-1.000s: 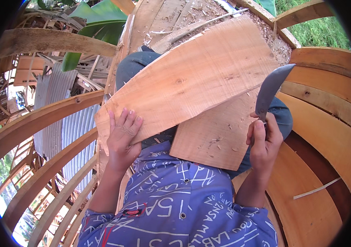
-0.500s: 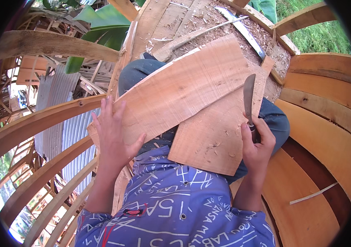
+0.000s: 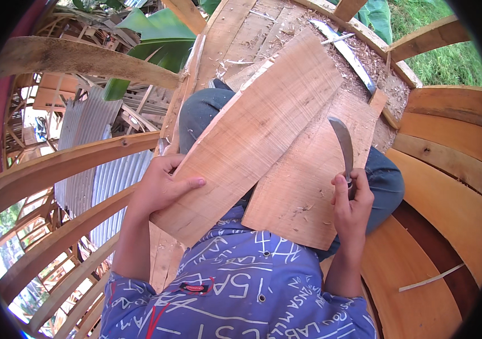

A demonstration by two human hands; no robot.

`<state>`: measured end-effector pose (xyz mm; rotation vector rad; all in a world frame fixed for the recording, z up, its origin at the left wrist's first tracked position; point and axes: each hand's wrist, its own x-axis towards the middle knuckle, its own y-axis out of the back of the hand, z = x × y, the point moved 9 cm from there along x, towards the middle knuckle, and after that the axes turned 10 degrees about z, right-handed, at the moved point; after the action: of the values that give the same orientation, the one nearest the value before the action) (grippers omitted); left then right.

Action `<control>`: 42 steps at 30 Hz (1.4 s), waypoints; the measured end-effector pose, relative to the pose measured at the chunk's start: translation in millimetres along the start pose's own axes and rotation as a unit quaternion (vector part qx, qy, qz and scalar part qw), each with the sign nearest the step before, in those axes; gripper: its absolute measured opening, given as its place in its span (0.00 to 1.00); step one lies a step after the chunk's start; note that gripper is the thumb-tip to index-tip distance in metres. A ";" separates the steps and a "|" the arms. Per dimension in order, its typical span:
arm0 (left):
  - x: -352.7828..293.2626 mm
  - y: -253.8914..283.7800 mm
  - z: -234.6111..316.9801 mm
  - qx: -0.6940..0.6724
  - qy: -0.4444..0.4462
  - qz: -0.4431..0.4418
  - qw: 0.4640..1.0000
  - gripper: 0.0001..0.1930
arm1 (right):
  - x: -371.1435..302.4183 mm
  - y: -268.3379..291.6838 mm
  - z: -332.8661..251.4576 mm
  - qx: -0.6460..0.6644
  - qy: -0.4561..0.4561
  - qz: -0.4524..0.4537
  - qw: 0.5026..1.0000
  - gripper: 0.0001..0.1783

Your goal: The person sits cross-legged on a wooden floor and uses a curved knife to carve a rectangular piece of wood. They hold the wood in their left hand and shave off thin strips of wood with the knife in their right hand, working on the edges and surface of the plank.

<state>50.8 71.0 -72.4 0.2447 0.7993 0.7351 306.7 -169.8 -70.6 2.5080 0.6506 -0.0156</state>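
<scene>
A long wooden board (image 3: 263,121) lies slantwise across my lap, its near end by my shirt. My left hand (image 3: 164,183) grips its left edge, thumb on top and fingers hidden underneath. Beneath its right side rests a second wooden board (image 3: 303,186), sprinkled with shavings. My right hand (image 3: 353,195) is wrapped round the handle of a knife (image 3: 343,138) with a curved blade. The blade points up and away, above the second board and touching neither board as far as I can see.
Beyond my knees, a long machete-like blade (image 3: 345,53) lies among wood shavings on the plank floor (image 3: 232,34). Curved wooden ribs (image 3: 66,166) rise at the left, with corrugated metal sheets (image 3: 85,127) outside. Planked siding (image 3: 444,181) curves along the right, with a thin stick (image 3: 430,278) against it.
The upper board has turned more lengthwise, its near end coming toward my shirt. My left hand has gone from spread flat on it to gripping its edge. The knife blade tilts further left.
</scene>
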 end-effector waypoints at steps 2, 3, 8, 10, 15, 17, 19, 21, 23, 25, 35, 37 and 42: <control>-8.8 3.5 14.4 0.036 -0.069 0.015 0.997 0.17 | -1.8 -9.1 -18.7 -0.022 0.056 -0.020 0.998 0.09; -14.1 3.6 23.1 0.054 -0.104 0.021 0.993 0.15 | -4.0 -12.8 -27.2 -0.035 0.085 -0.029 0.995 0.09; -41.4 -8.1 58.4 0.083 -0.140 0.026 0.986 0.12 | -23.5 -34.1 -49.8 0.022 0.129 -0.091 0.987 0.17; -49.0 -17.7 65.2 0.070 -0.147 0.013 0.987 0.11 | -27.8 -39.1 -62.1 -0.011 0.192 -0.101 0.976 0.22; -62.8 -48.5 80.4 0.088 -0.185 -0.027 0.978 0.11 | -31.5 -39.4 -66.3 -0.084 0.224 -0.080 0.968 0.26; -65.1 -59.3 84.7 0.090 -0.198 -0.036 0.975 0.12 | -31.3 -36.1 -61.2 -0.114 0.236 -0.057 0.963 0.26; -66.4 -64.7 85.6 0.111 -0.201 -0.038 0.973 0.12 | -29.6 -30.8 -55.7 -0.134 0.240 -0.033 0.961 0.27; -67.3 -67.8 86.9 0.125 -0.203 -0.039 0.970 0.12 | -22.6 -24.6 -48.9 -0.151 0.236 0.000 0.960 0.27; -67.9 -68.8 87.9 0.131 -0.206 -0.039 0.969 0.12 | -19.7 -21.0 -46.7 -0.160 0.235 0.021 0.959 0.28; -68.6 -69.8 90.0 0.141 -0.214 -0.042 0.966 0.12 | -19.7 -16.7 -48.9 -0.158 0.236 0.035 0.958 0.28; -76.9 -49.7 68.4 0.125 -0.162 -0.001 0.979 0.13 | 38.6 80.0 29.0 -0.124 0.066 0.187 0.972 0.28; -72.0 -47.8 67.8 0.109 -0.157 0.009 0.981 0.13 | 17.2 56.6 -1.5 -0.118 0.100 0.117 0.981 0.27; -71.8 -56.0 81.2 0.124 -0.176 -0.009 0.976 0.13 | -30.8 -16.3 -51.8 -0.089 0.215 -0.008 0.973 0.28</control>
<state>104.2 -13.2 -2.2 0.5755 0.5515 0.5522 265.9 -145.2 -30.3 2.3431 0.8024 0.5683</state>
